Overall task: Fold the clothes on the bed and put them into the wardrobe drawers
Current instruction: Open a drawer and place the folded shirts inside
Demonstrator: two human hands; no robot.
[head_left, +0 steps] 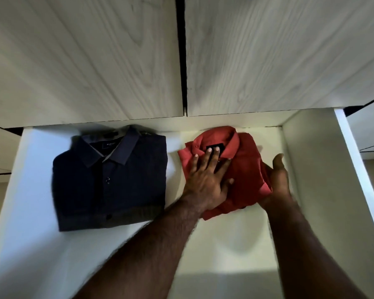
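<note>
We locate the red shirt (244,169), folded with its collar toward the back, on the floor of the open white drawer (307,169), in the right half and close to the back edge; its right side lies near the drawer's right wall without clearly touching it, and its lower hem is creased and uneven. We place the left hand (207,182) flat on top of the red shirt, fingers (209,157) straight and spread, the tips reaching the collar and the dark label inside it, the thumb extended to the right across the fabric; this hand presses and does not grasp. We hold the right hand (279,182) against the shirt's right edge, palm turned toward the fabric, thumb raised and pointing to the back of the drawer; its fingers pass beneath or behind the red fabric, so we cannot tell whether they curl round the shirt or only support it. Both bare forearms enter from the front edge of the drawer. To the left, well apart from the red shirt and with a strip of bare drawer floor between them, the navy shirt (110,180) lies folded and buttoned, collar also toward the back edge, occupying the left half of the drawer. Above the back edge we see two pale wood-grain wardrobe doors (84,57), closed, with a dark vertical gap between them
</note>
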